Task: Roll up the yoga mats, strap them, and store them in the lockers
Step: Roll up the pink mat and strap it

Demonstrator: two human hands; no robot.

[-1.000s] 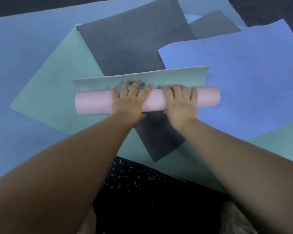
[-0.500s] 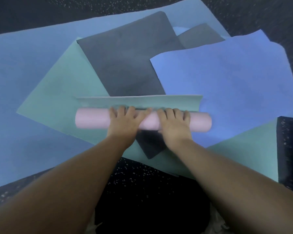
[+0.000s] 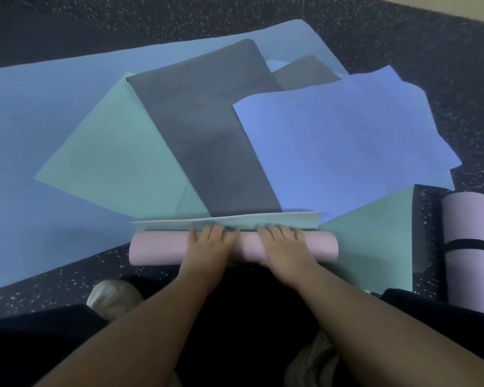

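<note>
A pink rolled yoga mat (image 3: 154, 248) lies crosswise on the floor just in front of me, its pale teal loose flap (image 3: 165, 224) standing up along the far side. My left hand (image 3: 207, 244) rests palm-down on the roll left of centre, fingers spread toward the flap. My right hand (image 3: 284, 245) presses on the roll right of centre in the same way. Beyond the roll lie flat mats: a teal mat (image 3: 115, 157), a dark grey mat (image 3: 207, 129), a bright blue mat (image 3: 341, 146) and a large light blue mat (image 3: 39, 107).
A lilac rolled mat (image 3: 470, 247) with a black strap (image 3: 471, 244) round it stands at the right edge. My knees and pale shoes (image 3: 109, 296) are at the bottom. Dark speckled floor (image 3: 403, 37) surrounds the mats.
The pink roll has come back toward me, off the grey mat onto the near edge of the pile. My view has pulled back, and the strapped lilac roll now shows at right.
</note>
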